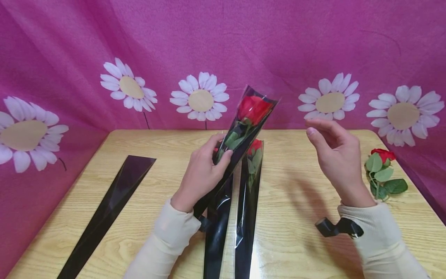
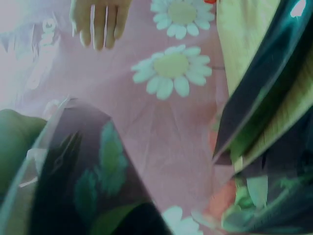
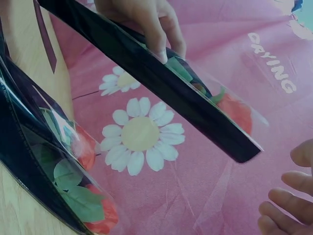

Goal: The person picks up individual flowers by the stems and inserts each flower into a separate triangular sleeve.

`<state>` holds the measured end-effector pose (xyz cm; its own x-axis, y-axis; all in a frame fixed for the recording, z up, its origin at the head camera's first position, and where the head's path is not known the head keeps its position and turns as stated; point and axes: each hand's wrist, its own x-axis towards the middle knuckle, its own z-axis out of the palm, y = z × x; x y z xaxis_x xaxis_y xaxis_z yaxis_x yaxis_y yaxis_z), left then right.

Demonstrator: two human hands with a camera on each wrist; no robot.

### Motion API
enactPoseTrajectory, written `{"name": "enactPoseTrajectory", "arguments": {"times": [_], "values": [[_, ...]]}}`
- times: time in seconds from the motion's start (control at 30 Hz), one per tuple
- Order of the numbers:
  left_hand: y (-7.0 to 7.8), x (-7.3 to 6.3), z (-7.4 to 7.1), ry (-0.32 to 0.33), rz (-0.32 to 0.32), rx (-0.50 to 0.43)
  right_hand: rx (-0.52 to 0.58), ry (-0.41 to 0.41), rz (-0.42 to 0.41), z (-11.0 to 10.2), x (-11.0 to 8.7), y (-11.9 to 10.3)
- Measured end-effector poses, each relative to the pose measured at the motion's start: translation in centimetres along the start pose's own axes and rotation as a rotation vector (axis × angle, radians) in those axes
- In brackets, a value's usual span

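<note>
My left hand (image 1: pixel 200 170) grips a red rose (image 1: pixel 253 109) inside a flower sleeve (image 1: pixel 240 149), black behind and clear in front, tilted with its open end up and to the right. The thumb lies over the clear front, and green leaves show through it. In the right wrist view the sleeve's dark back (image 3: pixel 146 81) faces the camera, the left fingers (image 3: pixel 168 36) bent over its edge. Off to the right, my right hand (image 1: pixel 339 161) hangs in the air with loosely bent fingers, holding nothing.
Beneath the held sleeve, two more sleeved roses lie side by side, one wrapped rose (image 1: pixel 249 201) and another wrapped rose (image 1: pixel 219 221). A flat black sleeve (image 1: pixel 108 213) rests on the table's left. An unwrapped rose (image 1: pixel 383 174) lies near the right edge. A magenta daisy-print cloth (image 1: pixel 261 46) hangs behind.
</note>
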<state>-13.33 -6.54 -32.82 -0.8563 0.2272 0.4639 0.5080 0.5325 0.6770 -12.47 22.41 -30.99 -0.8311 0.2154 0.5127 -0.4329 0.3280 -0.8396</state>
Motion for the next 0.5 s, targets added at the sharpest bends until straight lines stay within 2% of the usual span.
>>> {"name": "enactPoseTrajectory", "arguments": {"times": [0.23, 0.37, 0.5], "values": [[-1.8, 0.7, -1.4, 0.188, -0.074, -0.061, -0.068, -0.018, 0.015, 0.2, -0.2, 0.3], [-2.2, 0.9, -2.0, 0.306, -0.061, -0.113, -0.071, -0.021, 0.011, 0.2, -0.1, 0.4], [-2.6, 0.9, -2.6, 0.340, -0.070, -0.137, -0.067, -0.034, 0.009, 0.3, -0.2, 0.6]]}}
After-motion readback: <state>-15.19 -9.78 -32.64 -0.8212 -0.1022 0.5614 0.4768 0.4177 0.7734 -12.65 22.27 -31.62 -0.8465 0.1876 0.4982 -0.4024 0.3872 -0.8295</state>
